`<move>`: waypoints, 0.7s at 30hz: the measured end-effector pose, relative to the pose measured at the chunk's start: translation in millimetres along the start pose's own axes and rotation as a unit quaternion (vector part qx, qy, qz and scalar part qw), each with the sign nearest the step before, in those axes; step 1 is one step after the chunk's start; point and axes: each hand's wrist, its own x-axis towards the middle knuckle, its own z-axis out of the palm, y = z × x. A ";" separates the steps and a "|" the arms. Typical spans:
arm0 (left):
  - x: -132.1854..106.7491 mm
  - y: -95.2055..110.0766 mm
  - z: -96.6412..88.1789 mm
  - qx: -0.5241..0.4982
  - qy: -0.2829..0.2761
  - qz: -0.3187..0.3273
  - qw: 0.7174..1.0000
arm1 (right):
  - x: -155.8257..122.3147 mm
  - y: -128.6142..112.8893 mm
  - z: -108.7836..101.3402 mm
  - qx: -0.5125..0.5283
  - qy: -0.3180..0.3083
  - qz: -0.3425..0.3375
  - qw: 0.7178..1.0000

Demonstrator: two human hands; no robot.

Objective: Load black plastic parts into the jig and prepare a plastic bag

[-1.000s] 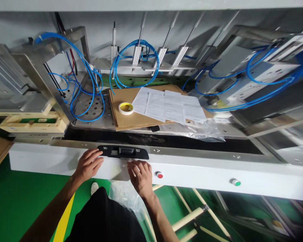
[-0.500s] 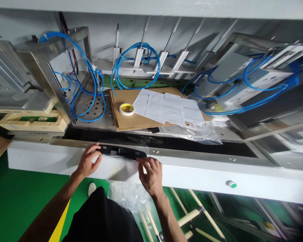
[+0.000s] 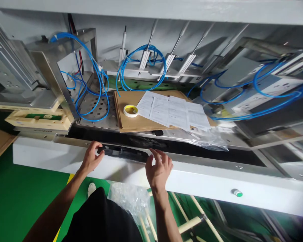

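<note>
A long, narrow black plastic part (image 3: 125, 153) with cutouts lies along the front edge of the machine bench, glossy along its near side. My left hand (image 3: 92, 158) grips its left end, thumb on the near side and fingers over the far side. At the opposite end, my right hand (image 3: 159, 169) curls its thumb and fingers around the tip. Behind the part runs a dark recessed slot (image 3: 176, 145) in the bench.
Cardboard sheets (image 3: 131, 125) bear a tape roll (image 3: 130, 111) and printed papers (image 3: 173, 111). Clear plastic film (image 3: 212, 142) lies to their right. Blue hoses (image 3: 121, 75) loop around the cylinders behind. A green button (image 3: 238, 193) sits on the front panel, and a plastic bag (image 3: 130, 198) hangs below.
My view has shifted slightly, so the bench appears further right. My right hand has slid outward around the part's right end, and the part has turned a little. My left hand keeps its end.
</note>
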 end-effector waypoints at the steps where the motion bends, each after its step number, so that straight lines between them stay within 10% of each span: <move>1: 0.0 -0.5 0.0 0.001 0.000 0.000 1.000 | 1.0 -9.0 0.7 0.008 0.006 -0.011 1.000; 6: 1.3 -3.9 -5.1 0.016 -0.004 0.024 1.000 | 5.5 -59.9 22.0 0.054 -0.110 -0.149 0.981; 12: -13.1 20.8 -10.0 0.106 0.038 0.127 0.985 | 5.4 -70.3 42.2 0.017 -0.194 -0.101 0.976; 17: -25.3 45.7 9.4 0.221 -0.129 0.283 0.924 | 3.2 -71.9 37.2 0.007 -0.214 -0.090 0.973; 21: -21.6 33.6 23.1 0.283 -0.150 0.301 0.898 | 2.8 -76.0 37.4 -0.007 -0.241 -0.064 0.968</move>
